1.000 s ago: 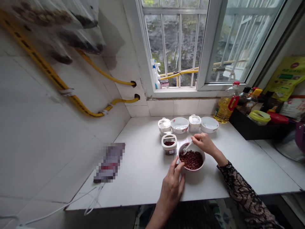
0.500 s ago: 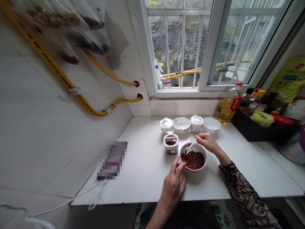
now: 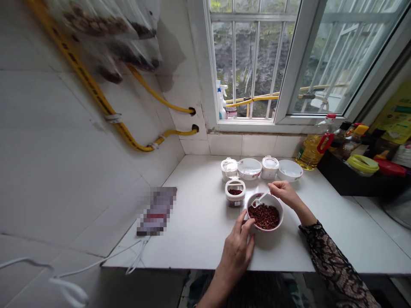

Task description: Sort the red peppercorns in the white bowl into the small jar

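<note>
A white bowl [image 3: 280, 226] full of dark red, peppercorn-like bits [image 3: 263, 216] stands near the counter's front. My left hand [image 3: 236, 244] grips its left rim, one fingertip reaching over the edge. Between thumb and fingers, my right hand [image 3: 284, 192] pinches the handle of a small white spoon [image 3: 261, 198]. The spoon's head rests at the far left of the bits, inside the bowl. Just behind and left of the bowl sits a clear jar [image 3: 235, 199] with a white-rimmed top, holding similar dark red bits.
Along the back stand a white-filled jar [image 3: 229, 170], a shallow white bowl [image 3: 249, 169], another jar [image 3: 269, 167] and a second bowl [image 3: 290, 170]. An oil bottle [image 3: 310, 149] and a black condiment box [image 3: 334, 175] are at right. A blurred packet [image 3: 156, 211] and white cable [image 3: 136, 256] lie left.
The whole view has shifted slightly, so things appear a little further right. Both hands keep their hold; the spoon's head stays at the far left inside the bowl.
</note>
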